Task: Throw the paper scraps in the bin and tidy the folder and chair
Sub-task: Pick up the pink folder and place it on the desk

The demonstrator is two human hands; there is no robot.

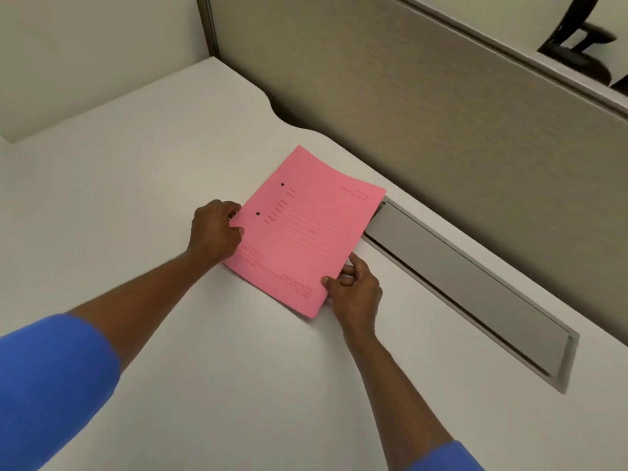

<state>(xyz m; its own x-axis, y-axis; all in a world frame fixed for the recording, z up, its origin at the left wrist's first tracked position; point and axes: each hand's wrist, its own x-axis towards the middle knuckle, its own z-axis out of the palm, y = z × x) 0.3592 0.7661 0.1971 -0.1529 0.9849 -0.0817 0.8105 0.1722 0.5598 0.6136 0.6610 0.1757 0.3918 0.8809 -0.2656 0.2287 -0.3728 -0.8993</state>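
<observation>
A pink paper folder with printed lines and two punched holes lies on the white desk, turned at an angle. My left hand grips its left edge, thumb on top. My right hand pinches its near right corner. The folder's far right corner reaches over the end of a grey cable slot. No paper scraps or bin are in view.
A long grey cable-tray flap is set into the desk along the beige partition wall. Part of a black office chair shows beyond the partition at the top right. The desk's back edge has a curved cutout.
</observation>
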